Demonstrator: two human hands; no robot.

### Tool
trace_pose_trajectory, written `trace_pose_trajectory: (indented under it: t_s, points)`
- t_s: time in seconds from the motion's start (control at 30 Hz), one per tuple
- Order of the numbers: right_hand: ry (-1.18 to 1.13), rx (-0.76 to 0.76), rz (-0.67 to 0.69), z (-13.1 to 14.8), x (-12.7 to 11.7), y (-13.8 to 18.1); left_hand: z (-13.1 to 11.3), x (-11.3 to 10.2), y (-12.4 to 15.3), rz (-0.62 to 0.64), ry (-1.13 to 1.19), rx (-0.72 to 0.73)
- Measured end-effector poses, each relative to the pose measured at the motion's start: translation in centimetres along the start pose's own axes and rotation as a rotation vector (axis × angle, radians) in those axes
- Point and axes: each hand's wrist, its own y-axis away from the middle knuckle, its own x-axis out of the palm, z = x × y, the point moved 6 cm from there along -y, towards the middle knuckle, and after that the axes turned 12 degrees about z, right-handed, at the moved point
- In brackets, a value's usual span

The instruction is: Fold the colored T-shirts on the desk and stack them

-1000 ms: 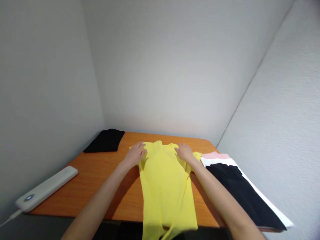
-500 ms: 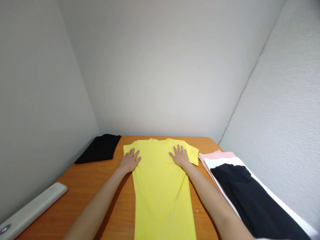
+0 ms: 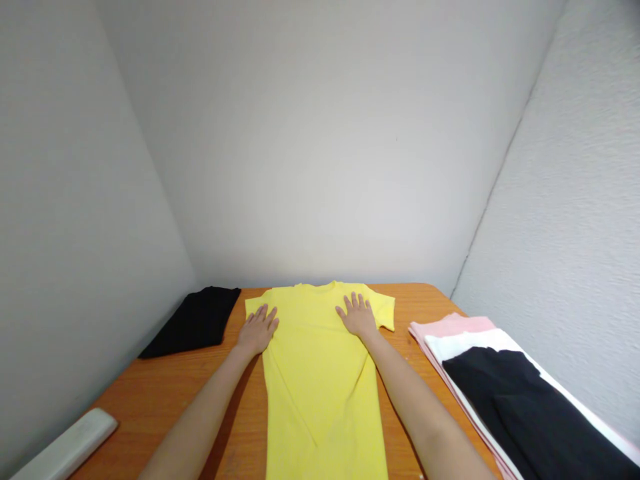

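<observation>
A yellow T-shirt lies spread on the wooden table, its collar toward the back wall and its lower end cut off by the bottom of the view. My left hand rests flat on its left edge just below the sleeve, fingers spread. On the right chest, below the other sleeve, my right hand lies palm down with its fingers apart. Neither hand grips the cloth. Slight creases run down from both hands toward the middle of the shirt.
A folded black cloth lies at the back left of the table. Pink, white and black garments are layered along the right side. A long white object sits at the front left. Walls enclose the back and sides.
The view has shifted, so the table edge and side items appear lower. Both hands stay flat on the yellow T-shirt, with hardly any movement over it.
</observation>
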Motion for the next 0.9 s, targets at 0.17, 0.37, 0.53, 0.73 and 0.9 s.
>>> trace_pose_trajectory:
  t_s: [0.17, 0.37, 0.53, 0.73, 0.9]
  points:
    - [-0.026, -0.131, -0.168, 2.2, -3.3, 2.3, -2.0, -2.6, 2.5, -0.113, -0.053, -0.020]
    - [-0.221, -0.306, -0.151, 5.2, -6.2, 10.2, -3.8, -4.8, 10.7, -0.260, 0.121, -0.105]
    - [-0.367, -0.618, 0.053, 8.7, -6.7, 20.8, -5.1, -4.1, 18.8, -0.212, 0.553, 0.006]
    - [-0.356, -0.779, 0.152, 11.3, -5.5, 29.2, -9.0, -2.7, 26.5, -0.144, 0.486, -0.070]
    - [-0.381, -0.683, 0.095, 11.1, -5.0, 30.1, -10.9, -1.5, 28.2, -0.055, 0.223, -0.205]
